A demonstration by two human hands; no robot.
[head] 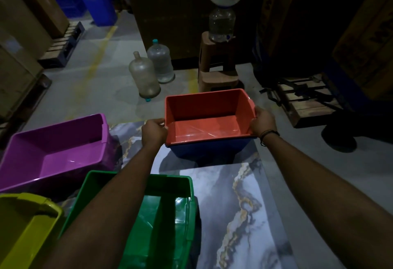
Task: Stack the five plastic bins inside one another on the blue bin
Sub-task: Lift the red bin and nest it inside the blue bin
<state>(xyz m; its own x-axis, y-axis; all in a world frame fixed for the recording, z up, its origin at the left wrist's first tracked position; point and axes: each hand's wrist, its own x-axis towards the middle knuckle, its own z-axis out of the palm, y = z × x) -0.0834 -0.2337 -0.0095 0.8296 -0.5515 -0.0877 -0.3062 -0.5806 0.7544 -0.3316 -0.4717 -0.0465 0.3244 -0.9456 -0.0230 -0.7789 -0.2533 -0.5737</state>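
Red bin [209,117] sits nested in the blue bin [207,149] at the far end of the marbled surface [238,194]; only the blue bin's near wall and rim show beneath it. Red rim rides just above the blue rim, near edge slightly proud, so seating looks nearly complete but not confirmed. Left hand [154,130] grips the red bin's left rim, fingers curled closed over the edge; right hand [262,122] grips the right rim the same way, a dark band on that wrist. Judged progress: first bin in or going in, most of the job left. Visible unstacked: purple bin [55,151] at left, tilted with its far end raised; green bin [148,215] in the near centre under the left forearm; yellow bin [25,226] at the near-left corner. That makes three loose bins in view; whether another lies out of frame cannot be told. Green bin appears to hold a clear film or liner, possibly needing a check before nesting. Beyond the surface: two empty water jugs [152,73] on the floor, a brown stool [219,66] carrying a dispenser bottle, wooden pallets [306,100] at right, blue crates far left. None of these blocks the stack; the path from the loose bins to it is open.
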